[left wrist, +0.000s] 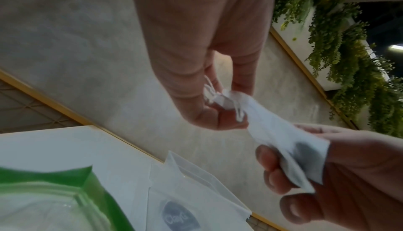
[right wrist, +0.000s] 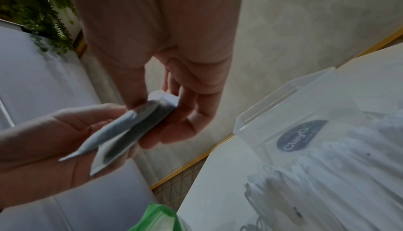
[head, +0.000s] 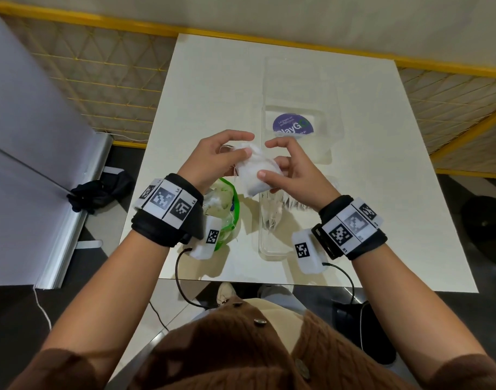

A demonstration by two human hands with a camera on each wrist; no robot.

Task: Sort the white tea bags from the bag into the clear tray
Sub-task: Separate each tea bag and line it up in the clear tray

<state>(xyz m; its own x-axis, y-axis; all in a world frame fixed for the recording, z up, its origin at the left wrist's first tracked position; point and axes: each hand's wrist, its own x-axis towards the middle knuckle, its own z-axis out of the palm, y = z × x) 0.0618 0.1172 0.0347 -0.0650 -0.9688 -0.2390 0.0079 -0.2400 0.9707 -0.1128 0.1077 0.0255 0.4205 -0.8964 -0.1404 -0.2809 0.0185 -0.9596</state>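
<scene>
Both hands hold one white tea bag above the clear tray: left hand pinches its string end, right hand grips its body.

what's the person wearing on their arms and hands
Both hands, left hand and right hand, are bare. Each wrist has a black band with square black-and-white code tags, plus a small white box with a thin black cable. Brown knit sleeves are pushed up.
</scene>
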